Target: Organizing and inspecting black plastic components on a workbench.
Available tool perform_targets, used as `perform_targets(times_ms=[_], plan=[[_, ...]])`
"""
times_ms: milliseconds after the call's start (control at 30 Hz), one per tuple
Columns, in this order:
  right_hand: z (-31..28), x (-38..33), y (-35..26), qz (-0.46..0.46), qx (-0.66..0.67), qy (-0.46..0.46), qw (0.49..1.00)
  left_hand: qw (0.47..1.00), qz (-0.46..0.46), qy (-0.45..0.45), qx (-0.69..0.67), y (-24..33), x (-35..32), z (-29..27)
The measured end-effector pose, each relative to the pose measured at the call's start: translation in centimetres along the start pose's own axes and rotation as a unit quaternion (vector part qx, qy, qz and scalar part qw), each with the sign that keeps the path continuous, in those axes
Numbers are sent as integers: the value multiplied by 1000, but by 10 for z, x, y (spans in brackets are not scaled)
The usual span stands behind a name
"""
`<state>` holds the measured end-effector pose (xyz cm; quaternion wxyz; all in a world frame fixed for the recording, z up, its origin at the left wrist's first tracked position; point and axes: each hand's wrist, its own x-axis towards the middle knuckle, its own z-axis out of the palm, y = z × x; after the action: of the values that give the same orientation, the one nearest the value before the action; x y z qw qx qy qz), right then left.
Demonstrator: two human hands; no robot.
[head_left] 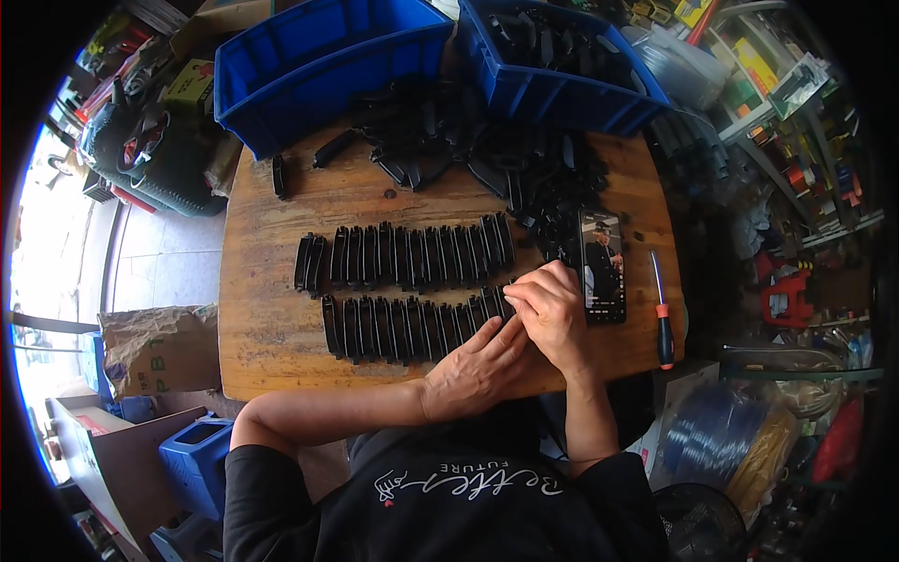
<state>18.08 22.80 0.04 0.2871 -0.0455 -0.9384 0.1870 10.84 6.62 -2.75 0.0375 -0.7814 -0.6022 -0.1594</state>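
Slim black plastic pieces stand side by side in an upper row and a lower row on the wooden table. At the right end of the lower row, my two hands meet. My right hand is closed in a pinch, thumb and forefinger by the last pieces; whatever lies between them is hidden. Lower and to the left, my left hand bends its fingers in under the right one, thumb against the row's end. Its grip is closed, but its contents do not show.
Loose black pieces heap up across the table's back, below a blue bin and another blue bin full of black pieces. Right of my hands lie a phone with a lit screen and a screwdriver. Crowded shelves stand beyond.
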Motion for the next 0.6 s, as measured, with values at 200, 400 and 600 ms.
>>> perform_targets(times_ms=[200, 400, 600], plan=[[-1, 0, -6, -28, -56, -9, 998, 1000, 2, -6, -9, 1, 2, 1], [-13, 14, -10, -13, -44, -109, 993, 999, -1, -42, -13, -1, -1, 1], [-13, 18, 18, 74, -26, -32, 996, 999, -19, -14, 29, 3, 1, 0]])
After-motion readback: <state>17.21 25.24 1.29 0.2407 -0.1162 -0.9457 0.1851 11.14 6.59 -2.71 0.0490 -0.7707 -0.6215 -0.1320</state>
